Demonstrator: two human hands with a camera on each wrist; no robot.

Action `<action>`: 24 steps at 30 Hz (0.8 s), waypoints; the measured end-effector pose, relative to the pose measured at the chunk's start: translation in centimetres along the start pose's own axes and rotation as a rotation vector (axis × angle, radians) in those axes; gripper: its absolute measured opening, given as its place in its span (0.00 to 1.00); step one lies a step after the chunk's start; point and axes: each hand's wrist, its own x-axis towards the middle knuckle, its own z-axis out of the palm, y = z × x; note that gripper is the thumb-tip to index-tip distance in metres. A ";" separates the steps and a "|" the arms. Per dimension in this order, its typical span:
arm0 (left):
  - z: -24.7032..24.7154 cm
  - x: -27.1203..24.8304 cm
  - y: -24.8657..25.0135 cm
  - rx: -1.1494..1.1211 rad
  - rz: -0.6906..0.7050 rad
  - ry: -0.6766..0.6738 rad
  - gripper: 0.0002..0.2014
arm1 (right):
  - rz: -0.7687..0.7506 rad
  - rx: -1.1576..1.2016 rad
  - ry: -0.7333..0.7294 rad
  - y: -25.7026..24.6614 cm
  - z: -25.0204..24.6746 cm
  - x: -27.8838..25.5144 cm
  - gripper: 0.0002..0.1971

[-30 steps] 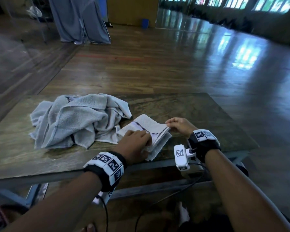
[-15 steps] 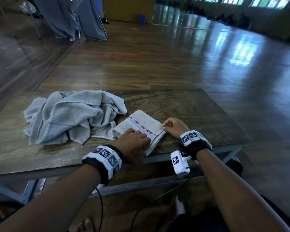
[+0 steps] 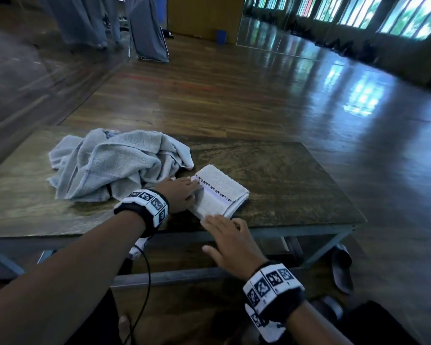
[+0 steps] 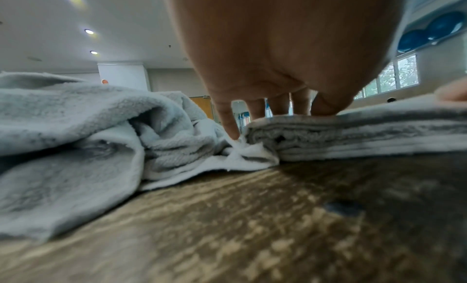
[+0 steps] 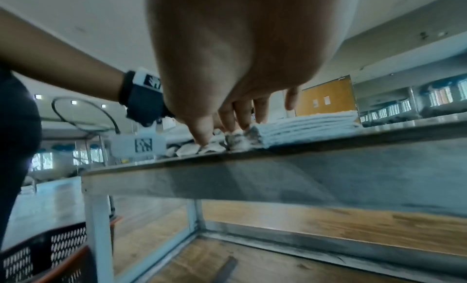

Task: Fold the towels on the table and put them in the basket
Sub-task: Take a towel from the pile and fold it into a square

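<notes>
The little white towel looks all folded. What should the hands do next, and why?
Probably lift the folded white towel and carry it to the basket below: the left hand presses it flat, the right hand touches its near edge, and the grey towel pile waits.

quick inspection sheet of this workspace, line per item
surface: wooden table on a metal frame, worn top
job's things: folded white towel near the front edge; crumpled grey towels in a heap left of it; dark perforated basket on the floor beside the table leg
clutter: nothing seen
grippers: left hand flat on the folded towel's left end; right hand with straight fingers at its near corner
cables: black cable hanging from the left wrist band
surroundings: glossy wood floor, mirrors, windows
</notes>
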 end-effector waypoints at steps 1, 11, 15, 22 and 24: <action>-0.2 -0.2 0.0 -0.016 0.004 -0.002 0.24 | 0.018 -0.023 0.013 0.5 0.2 -0.4 0.29; -2.0 -0.5 4.2 -0.270 0.111 -0.171 0.16 | 0.341 0.183 0.100 8.7 -0.9 0.1 0.19; -1.2 0.3 4.9 -0.249 0.104 0.024 0.12 | 0.371 0.218 0.075 10.2 -1.0 1.1 0.17; -0.1 1.3 3.0 -0.285 0.065 0.037 0.14 | 0.419 0.408 0.066 10.6 -1.9 2.3 0.11; -0.3 1.1 2.8 -0.344 0.091 0.049 0.11 | 0.408 0.456 0.017 10.6 -2.2 2.3 0.10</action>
